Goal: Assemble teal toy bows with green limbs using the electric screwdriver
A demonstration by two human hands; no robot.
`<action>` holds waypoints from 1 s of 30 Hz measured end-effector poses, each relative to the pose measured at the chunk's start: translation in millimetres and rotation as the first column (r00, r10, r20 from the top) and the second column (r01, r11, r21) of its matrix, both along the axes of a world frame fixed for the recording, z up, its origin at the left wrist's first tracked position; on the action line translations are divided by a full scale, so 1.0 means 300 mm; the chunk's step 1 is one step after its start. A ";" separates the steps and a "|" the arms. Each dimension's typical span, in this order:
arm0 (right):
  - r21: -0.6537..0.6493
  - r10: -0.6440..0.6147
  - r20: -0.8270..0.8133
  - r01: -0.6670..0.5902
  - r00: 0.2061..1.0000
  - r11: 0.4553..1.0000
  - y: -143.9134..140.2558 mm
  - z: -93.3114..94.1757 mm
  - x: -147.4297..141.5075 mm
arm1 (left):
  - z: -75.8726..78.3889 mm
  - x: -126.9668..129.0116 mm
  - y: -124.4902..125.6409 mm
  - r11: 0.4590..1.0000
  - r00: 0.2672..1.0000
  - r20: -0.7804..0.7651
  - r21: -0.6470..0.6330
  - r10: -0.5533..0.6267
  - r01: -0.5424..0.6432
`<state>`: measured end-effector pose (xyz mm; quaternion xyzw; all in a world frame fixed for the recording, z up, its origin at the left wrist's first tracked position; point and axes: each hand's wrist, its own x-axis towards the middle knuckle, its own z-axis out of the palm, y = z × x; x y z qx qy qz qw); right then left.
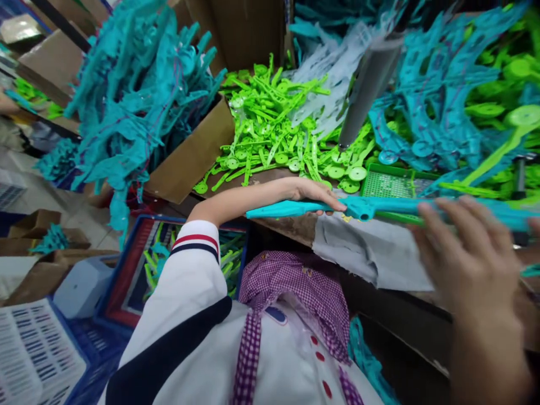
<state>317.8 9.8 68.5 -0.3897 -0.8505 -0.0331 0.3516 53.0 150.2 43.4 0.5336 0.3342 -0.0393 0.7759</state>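
Your left hand [314, 194] grips a long teal plastic part [379, 207]; your blurred right hand [472, 264], fingers spread open, hides its far end. No writing is legible.

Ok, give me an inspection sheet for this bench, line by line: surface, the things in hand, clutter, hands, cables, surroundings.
Surface: brown worktop, worn, partly covered by a grey cloth.
Things in hand: long teal plastic handle lying level across the bench edge, held at both ends.
Clutter: heap of loose green plastic parts; teal parts piled on the right; green mesh tray; grey tube, blurred.
Hands: left hand grips the handle; right hand, blurred, fingers spread, touches its other end.
Cables: nothing seen.
Surroundings: cardboard box overflowing with teal parts; blue crate below holding green parts.
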 end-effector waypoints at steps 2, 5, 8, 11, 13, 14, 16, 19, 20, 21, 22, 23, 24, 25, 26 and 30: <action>0.174 0.095 0.043 -0.101 0.995 0.980 -0.030 -0.006 -0.168 | -0.001 0.025 -0.002 1.000 1.000 -0.003 -0.021 -0.015 0.015; 0.214 0.195 0.089 -0.210 0.977 0.954 -0.018 -0.066 -0.409 | 0.002 0.058 -0.009 1.000 1.000 -0.009 -0.026 -0.014 0.014; 0.179 0.160 0.097 -0.176 0.982 0.968 0.061 -0.136 -0.523 | 0.008 0.073 -0.014 1.000 0.999 -0.027 -0.007 -0.018 0.018; 0.084 0.227 0.192 -0.247 0.955 0.965 0.117 -0.168 -0.541 | 0.009 0.077 -0.003 0.998 0.998 -0.025 -0.031 -0.058 0.057; 0.097 0.228 0.214 -0.253 0.950 0.963 0.120 -0.164 -0.544 | 0.008 0.081 0.005 0.996 0.996 -0.045 -0.044 -0.080 0.078; 0.130 0.201 0.202 -0.230 0.959 0.965 0.112 -0.156 -0.542 | 0.008 0.083 0.006 0.996 0.995 -0.060 -0.047 -0.084 0.082; 0.199 0.125 0.127 -0.148 0.984 0.969 0.078 -0.128 -0.505 | 0.010 0.082 0.005 0.998 0.996 -0.067 -0.041 -0.058 0.055; 0.208 -0.026 -0.016 0.029 1.000 0.978 0.008 -0.069 -0.325 | 0.012 0.066 -0.003 0.999 0.999 -0.033 -0.039 -0.003 0.002; 0.228 -0.125 -0.047 0.133 0.991 0.965 -0.013 -0.049 -0.235 | 0.012 0.059 -0.005 0.999 1.000 -0.027 -0.043 -0.003 0.001; 0.259 -0.279 -0.053 0.283 0.959 0.923 -0.029 -0.030 -0.139 | 0.011 0.052 -0.007 0.999 0.999 -0.031 -0.046 -0.017 0.015; 0.283 -0.430 -0.013 0.416 0.903 0.864 -0.040 -0.014 -0.045 | 0.010 0.046 -0.009 0.998 0.998 -0.041 -0.051 -0.042 0.040; 0.278 -0.523 0.071 0.487 0.850 0.828 -0.045 -0.001 0.042 | 0.009 0.042 -0.012 0.997 0.997 -0.051 -0.054 -0.063 0.060; 0.269 -0.543 0.172 0.491 0.822 0.829 -0.046 0.009 0.115 | 0.009 0.040 -0.014 0.995 0.995 -0.057 -0.058 -0.078 0.075; 0.260 -0.521 0.255 0.461 0.815 0.849 -0.044 0.016 0.172 | 0.009 0.039 -0.017 0.994 0.994 -0.057 -0.064 -0.088 0.085; 0.243 -0.468 0.313 0.407 0.826 0.881 -0.040 0.020 0.212 | 0.010 0.039 -0.021 0.993 0.994 -0.052 -0.070 -0.094 0.090; 0.187 -0.266 0.326 0.214 0.907 0.959 -0.033 0.030 0.272 | 0.014 0.035 -0.034 0.991 0.992 -0.038 -0.073 -0.119 0.116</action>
